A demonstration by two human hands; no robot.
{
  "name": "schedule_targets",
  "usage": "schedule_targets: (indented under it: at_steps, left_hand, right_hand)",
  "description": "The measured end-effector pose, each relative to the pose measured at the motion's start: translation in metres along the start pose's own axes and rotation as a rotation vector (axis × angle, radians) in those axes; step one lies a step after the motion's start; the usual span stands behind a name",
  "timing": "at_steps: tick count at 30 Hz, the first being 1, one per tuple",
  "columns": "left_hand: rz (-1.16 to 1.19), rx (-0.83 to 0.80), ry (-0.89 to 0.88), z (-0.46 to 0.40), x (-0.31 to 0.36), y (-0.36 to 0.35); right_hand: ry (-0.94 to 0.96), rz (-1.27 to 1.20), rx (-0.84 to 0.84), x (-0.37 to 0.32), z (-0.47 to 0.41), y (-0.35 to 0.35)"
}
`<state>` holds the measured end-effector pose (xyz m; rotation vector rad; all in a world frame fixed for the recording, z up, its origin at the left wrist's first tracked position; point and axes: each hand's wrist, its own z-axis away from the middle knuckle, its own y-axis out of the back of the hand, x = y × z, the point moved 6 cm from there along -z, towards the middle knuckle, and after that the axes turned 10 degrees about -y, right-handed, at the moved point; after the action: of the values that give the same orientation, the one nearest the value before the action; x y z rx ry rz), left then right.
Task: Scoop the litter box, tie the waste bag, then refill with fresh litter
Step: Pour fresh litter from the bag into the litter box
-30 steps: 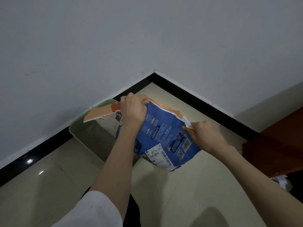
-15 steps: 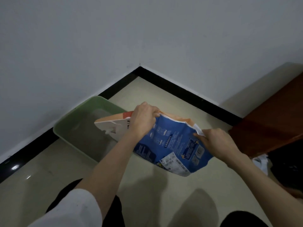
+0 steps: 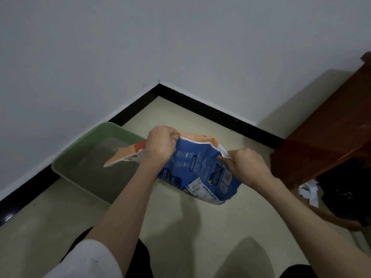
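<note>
Two pale grey walls (image 3: 180,41) meet at a corner above a black skirting board (image 3: 210,111). The cream floor (image 3: 176,227) is glossy. Brown wooden furniture (image 3: 329,133) stands right.

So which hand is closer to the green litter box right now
Left. The left hand grips the litter bag's top just past the green litter box's near corner; the right hand holds the bag's other end, farther off toward the wooden furniture.

floor (image 3: 180,227): open | walls (image 3: 180,47): block behind | cabinet (image 3: 325,127): blocks right
</note>
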<state>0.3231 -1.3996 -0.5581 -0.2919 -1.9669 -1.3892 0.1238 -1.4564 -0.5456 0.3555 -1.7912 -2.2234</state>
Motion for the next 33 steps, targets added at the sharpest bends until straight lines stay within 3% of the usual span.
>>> schedule_targets:
  at_steps: [7, 13, 19, 27, 30, 33]
  left_hand:
    - [-0.108, -0.04, -0.083, -0.007, 0.009, -0.004]
    - [-0.137, 0.032, 0.054, -0.014, -0.018, 0.0]
    - [-0.101, -0.039, 0.052, -0.007, -0.018, -0.005]
    - [-0.266, -0.333, -0.201, 0.004, 0.009, -0.055]
    - [-0.386, -0.518, -0.343, 0.027, 0.027, -0.099]
    - [-0.444, -0.595, -0.366, 0.036, 0.022, -0.125]
  right_hand:
    - [-0.041, -0.062, 0.014, 0.022, -0.001, -0.003]
    - [0.065, -0.069, 0.04, -0.005, -0.006, 0.002]
    - [0.03, -0.086, -0.012, 0.001, 0.001, -0.034]
    - [-0.112, -0.258, -0.018, 0.052, 0.019, -0.118]
    - [-0.196, -0.175, -0.186, 0.073, 0.033, -0.178]
    - [-0.271, -0.319, -0.27, 0.08, 0.04, -0.211]
